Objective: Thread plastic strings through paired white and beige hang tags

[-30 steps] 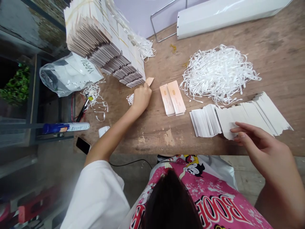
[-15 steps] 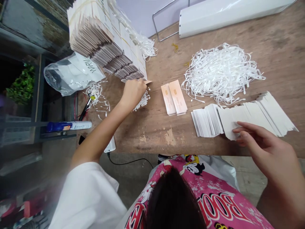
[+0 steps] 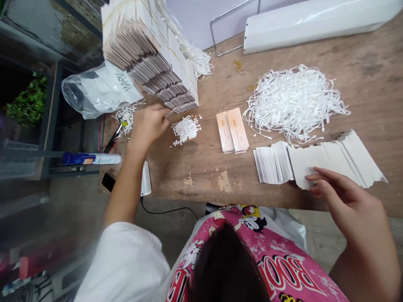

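My left hand [image 3: 149, 124] is closed in a pinch on a thin pale card [image 3: 175, 110], seen nearly edge-on and a little blurred. It is beside a small heap of white bits [image 3: 186, 129] on the wooden table. My right hand [image 3: 355, 201] is open, thumb and fingers apart, with its fingertips on the row of white cards [image 3: 327, 157]. Left of them leans a fanned bundle of white cards [image 3: 273, 163]. Two small piles of peach printed tags [image 3: 232, 130] lie mid-table. Behind the white cards spreads a large heap of white strings [image 3: 296, 100].
Tall banded stacks of cards [image 3: 151, 54] rise at the back left, near a clear plastic bag [image 3: 100, 90]. A blue and white tube [image 3: 91, 158], a black-handled tool [image 3: 112, 140] and a white device [image 3: 145, 180] lie left. A white plastic-wrapped roll [image 3: 315, 27] is at the back.
My left hand has moved left, away from the card stacks, with the card in its fingers, uncovering the heap of white bits. My right hand stays at the white cards.
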`<state>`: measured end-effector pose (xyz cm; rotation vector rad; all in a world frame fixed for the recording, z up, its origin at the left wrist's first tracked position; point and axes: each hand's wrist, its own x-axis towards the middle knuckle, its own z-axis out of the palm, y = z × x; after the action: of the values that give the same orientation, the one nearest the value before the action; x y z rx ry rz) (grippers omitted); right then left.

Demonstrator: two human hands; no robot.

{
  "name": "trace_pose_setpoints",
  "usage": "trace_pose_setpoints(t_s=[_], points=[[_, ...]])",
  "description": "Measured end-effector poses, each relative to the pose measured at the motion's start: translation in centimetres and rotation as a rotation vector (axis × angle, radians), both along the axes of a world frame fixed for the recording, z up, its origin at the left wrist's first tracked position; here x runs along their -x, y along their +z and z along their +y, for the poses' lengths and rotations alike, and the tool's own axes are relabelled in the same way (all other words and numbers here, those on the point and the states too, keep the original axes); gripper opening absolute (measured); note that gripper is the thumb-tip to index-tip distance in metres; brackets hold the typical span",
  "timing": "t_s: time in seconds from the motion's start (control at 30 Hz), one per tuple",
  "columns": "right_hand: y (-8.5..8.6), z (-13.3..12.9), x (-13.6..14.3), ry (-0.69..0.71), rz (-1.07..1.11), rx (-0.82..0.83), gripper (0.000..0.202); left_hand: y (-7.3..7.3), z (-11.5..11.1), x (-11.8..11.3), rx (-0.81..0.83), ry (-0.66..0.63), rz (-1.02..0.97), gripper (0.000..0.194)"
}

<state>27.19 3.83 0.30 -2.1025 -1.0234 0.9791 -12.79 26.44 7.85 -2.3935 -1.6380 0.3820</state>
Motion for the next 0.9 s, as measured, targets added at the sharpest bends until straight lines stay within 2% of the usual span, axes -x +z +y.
trace_pose_setpoints(t_s=[0.1, 0.17, 0.23, 0.4, 0.57, 0.63, 0.73, 0.83, 0.9], points=[[-0.3, -0.1, -0.3, 0.01, 0.021, 0.006, 0.047, -1.5, -2.5, 3.0, -0.159, 0.33, -0.147, 0.038], [-0.4, 0.0, -0.4, 0.035, 0.016, 0.015, 0.045, -3.1, -3.8, 4.3, -0.163, 0.552, -0.142, 0.038], [-0.3, 0.1, -0.4, 0.05, -0.011, 0.018, 0.044, -4.7, -4.7, 4.7, -0.117, 0.662, -0.122, 0.036], [0.5, 0.0, 0.1, 0.001, -0.035, 0.034, 0.041, -7.5, -4.7, 2.1, -0.051, 0.622, -0.157, 0.039], [0.4, -0.1, 0.1, 0.018, -0.05, 0.048, 0.042, -8.0, -4.5, -0.8, -0.059, 0.501, -0.262, 0.038], [0.4, -0.2, -0.1, 0.023, -0.041, 0.042, 0.044, -7.8, -4.5, -0.6, -0.084, 0.495, -0.285, 0.037], [0.9, -0.2, -0.2, 0.032, -0.069, 0.033, 0.042, -7.6, -4.4, 0.9, -0.151, 0.555, -0.296, 0.038], [2.8, 0.7, 0.5, 0.064, -0.133, 0.029, 0.04, -7.9, -4.0, 2.1, -0.121, 0.555, -0.319, 0.038], [4.8, 2.7, 2.1, 0.118, -0.164, -0.038, 0.04, -8.2, -3.7, 2.0, -0.083, 0.524, -0.342, 0.038]])
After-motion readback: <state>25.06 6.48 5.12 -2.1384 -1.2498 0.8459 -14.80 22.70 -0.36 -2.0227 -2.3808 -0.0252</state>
